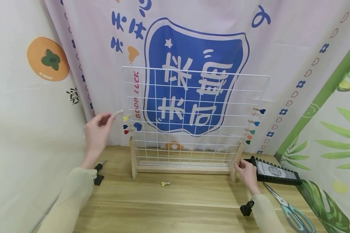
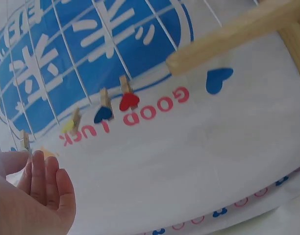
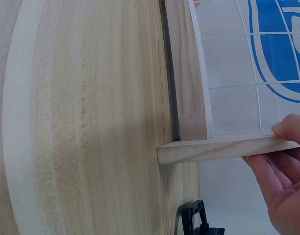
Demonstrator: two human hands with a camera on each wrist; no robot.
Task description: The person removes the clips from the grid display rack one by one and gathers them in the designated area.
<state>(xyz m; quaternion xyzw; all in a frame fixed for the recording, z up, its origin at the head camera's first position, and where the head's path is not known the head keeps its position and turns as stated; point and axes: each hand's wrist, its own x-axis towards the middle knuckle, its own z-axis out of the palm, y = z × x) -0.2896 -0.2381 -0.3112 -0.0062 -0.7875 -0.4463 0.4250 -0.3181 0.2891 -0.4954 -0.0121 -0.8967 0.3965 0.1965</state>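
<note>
Thumb and fingertips of my left hand [image 1: 97,134] pinch a small wooden clothespin [image 1: 118,112] at the left side of a white wire grid [image 1: 185,111]. Fingers partly hide this clothespin [image 2: 25,141] in the left wrist view. Below it, clothespins with a yellow heart [image 1: 125,118], a dark blue heart [image 1: 125,127] and a red heart [image 1: 126,132] hang on the grid's left edge. My right hand [image 1: 246,173] grips the right wooden upright [image 3: 228,148] of the grid's stand, thumb on one side and fingers on the other.
Several heart clothespins [image 1: 252,131] line the grid's right edge. One yellow-heart clothespin [image 1: 165,183] lies on the table [image 1: 169,210] in front of the stand. To the right are a black rack-like case [image 1: 275,171] and scissors [image 1: 291,210]. A printed curtain [image 1: 113,84] hangs behind.
</note>
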